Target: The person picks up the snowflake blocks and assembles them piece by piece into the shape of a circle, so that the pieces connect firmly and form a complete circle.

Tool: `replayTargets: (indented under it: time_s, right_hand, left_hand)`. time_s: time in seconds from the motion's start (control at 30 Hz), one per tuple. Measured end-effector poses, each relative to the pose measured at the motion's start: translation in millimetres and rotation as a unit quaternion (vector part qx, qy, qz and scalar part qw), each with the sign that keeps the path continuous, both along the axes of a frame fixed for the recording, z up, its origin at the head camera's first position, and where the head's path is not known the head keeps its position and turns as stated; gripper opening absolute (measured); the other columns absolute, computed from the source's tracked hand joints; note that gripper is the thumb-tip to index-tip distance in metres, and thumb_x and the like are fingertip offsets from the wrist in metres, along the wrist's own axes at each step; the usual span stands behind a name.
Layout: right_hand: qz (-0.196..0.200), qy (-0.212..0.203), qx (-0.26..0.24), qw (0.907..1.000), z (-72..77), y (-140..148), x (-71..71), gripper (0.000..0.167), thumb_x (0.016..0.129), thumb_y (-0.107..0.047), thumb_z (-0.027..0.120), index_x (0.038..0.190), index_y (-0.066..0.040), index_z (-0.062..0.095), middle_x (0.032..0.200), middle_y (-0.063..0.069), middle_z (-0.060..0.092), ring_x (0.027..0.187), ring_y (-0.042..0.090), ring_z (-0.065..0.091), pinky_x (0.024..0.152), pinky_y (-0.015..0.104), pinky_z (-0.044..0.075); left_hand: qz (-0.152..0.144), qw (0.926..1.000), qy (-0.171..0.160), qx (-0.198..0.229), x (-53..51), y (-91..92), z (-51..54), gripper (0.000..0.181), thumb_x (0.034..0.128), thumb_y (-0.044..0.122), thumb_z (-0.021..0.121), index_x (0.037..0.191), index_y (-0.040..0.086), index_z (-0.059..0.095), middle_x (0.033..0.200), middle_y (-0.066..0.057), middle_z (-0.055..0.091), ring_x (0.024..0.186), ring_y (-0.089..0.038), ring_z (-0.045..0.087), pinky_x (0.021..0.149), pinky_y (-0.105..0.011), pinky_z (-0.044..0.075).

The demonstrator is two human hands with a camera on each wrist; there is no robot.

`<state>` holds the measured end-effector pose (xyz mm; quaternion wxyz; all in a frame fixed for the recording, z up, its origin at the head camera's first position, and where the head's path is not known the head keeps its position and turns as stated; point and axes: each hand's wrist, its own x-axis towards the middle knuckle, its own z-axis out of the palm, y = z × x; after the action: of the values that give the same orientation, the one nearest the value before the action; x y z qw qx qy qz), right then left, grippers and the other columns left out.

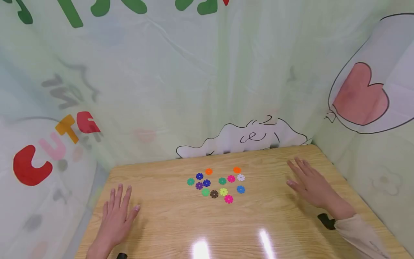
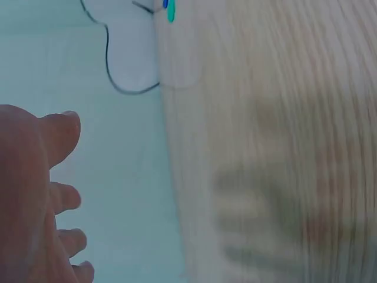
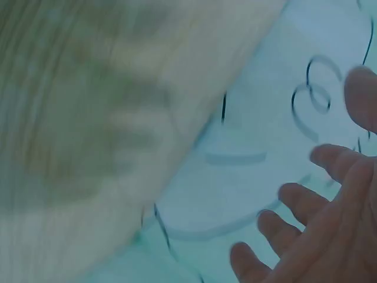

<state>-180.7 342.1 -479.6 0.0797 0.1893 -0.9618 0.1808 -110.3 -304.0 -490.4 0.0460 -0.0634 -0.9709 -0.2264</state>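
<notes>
Several small notched discs in many colours lie flat in a loose cluster at the table's middle, among them a brown disc (image 1: 214, 194), a light blue disc (image 1: 240, 189), a white disc (image 1: 240, 177) and a purple disc (image 1: 199, 186). To the left of them my left hand (image 1: 115, 217) hovers with straight, spread fingers and holds nothing. On the far side, my right hand (image 1: 312, 183) is likewise spread, apart from the discs. Both wrist views show a hand's shadow on the wood. At the top of the left wrist view a green disc (image 2: 171, 10) shows edge-on.
The wooden table (image 1: 161, 223) ends at the back against a printed cloth curtain (image 1: 181, 90), which also hangs at both sides. Near each wrist sits a black piece, one by the right sleeve (image 1: 359, 233). Two bright reflections shine on the front of the tabletop.
</notes>
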Motion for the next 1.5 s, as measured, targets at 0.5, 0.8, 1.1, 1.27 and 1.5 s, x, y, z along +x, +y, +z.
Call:
replayTargets:
  time_s: [0.5,0.8,1.1,1.27,1.5]
  right_hand:
    - [0.076,-0.14,-0.113,0.9808,-43.4,-168,-15.1,0.035,0.102,-0.035,0.072,0.119,-0.004,0.068,0.076,-0.009,0.057,0.064,0.001,0.046,0.059,0.021,0.04]
    - [-0.026,-0.166,-0.072,0.9831,-54.6,-204,-12.3,0.03,0.087,-0.032,0.089,0.097,-0.017,0.065,0.069,-0.006,0.052,0.06,0.011,0.047,0.054,0.025,0.035]
    - [0.004,-0.164,-0.118,0.9794,-57.3,-194,-17.5,0.026,0.089,-0.025,0.088,0.086,-0.018,0.063,0.074,-0.008,0.059,0.068,0.009,0.051,0.062,0.023,0.043]
    - [0.063,-0.106,-0.199,0.9723,-50.3,-189,-25.2,0.016,0.093,-0.015,0.082,0.088,-0.015,0.068,0.079,-0.008,0.067,0.071,0.003,0.055,0.064,0.02,0.051]
    - [0.129,0.072,-0.297,0.9433,-16.3,-206,-11.4,0.012,0.093,0.002,0.076,0.1,-0.008,0.078,0.088,0.005,0.077,0.068,0.012,0.068,0.061,0.019,0.059]
  left_hand:
    - [-0.106,0.9931,0.03,0.042,-52.5,178.0,-53.8,0.046,0.106,0.031,0.065,0.146,0.008,0.061,0.133,-0.014,0.06,0.118,-0.027,0.061,0.096,-0.048,0.06]
    - [-0.074,0.9931,0.09,0.007,-71.5,227.8,-73.1,0.022,0.096,0.019,0.079,0.118,0.018,0.078,0.117,-0.007,0.057,0.102,-0.02,0.056,0.065,-0.028,0.052]
    - [-0.001,0.9867,0.016,0.162,-69.7,232.2,-72.0,0.021,0.087,0.013,0.087,0.09,0.013,0.066,0.088,0.002,0.057,0.077,-0.011,0.054,0.063,-0.025,0.047]
    - [-0.014,0.8987,-0.096,0.428,-70.7,227.2,-58.6,0.013,0.0936,0.003,0.078,0.095,0.0,0.065,0.076,-0.003,0.066,0.063,-0.008,0.056,0.056,-0.018,0.049]
    - [0.004,0.7535,-0.17,0.635,-61.6,231.4,-16.3,0.028,0.1018,0.009,0.071,0.121,-0.011,0.066,0.079,-0.004,0.075,0.063,-0.01,0.069,0.059,-0.02,0.059]
